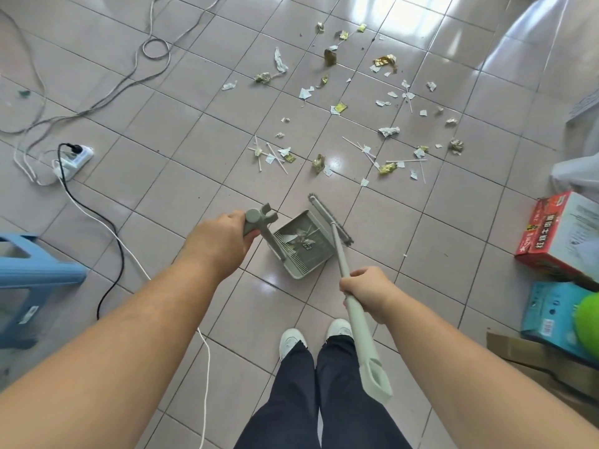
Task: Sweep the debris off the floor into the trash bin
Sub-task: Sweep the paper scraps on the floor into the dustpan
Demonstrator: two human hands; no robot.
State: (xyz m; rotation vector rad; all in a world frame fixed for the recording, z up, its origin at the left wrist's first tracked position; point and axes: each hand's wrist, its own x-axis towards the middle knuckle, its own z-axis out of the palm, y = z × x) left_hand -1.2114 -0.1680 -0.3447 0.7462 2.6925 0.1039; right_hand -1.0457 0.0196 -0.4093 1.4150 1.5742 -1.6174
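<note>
Standing in white shoes (316, 335) on grey tiled floor (181, 150). Gripping broom handle (348, 286) in right hand (366, 291), fingers curled round shaft. Clutching dustpan handle (256, 220) with left hand (220, 241), fingers wrapped tight. Just ahead, dustpan (301, 244) resting on tiles, a few scraps inside, broom head (329, 218) touching its far edge. Farther off, debris (356, 124) scattered wide: paper bits, gold wrappers, thin sticks. Left, power strip (76, 158) with trailing cables.
</note>
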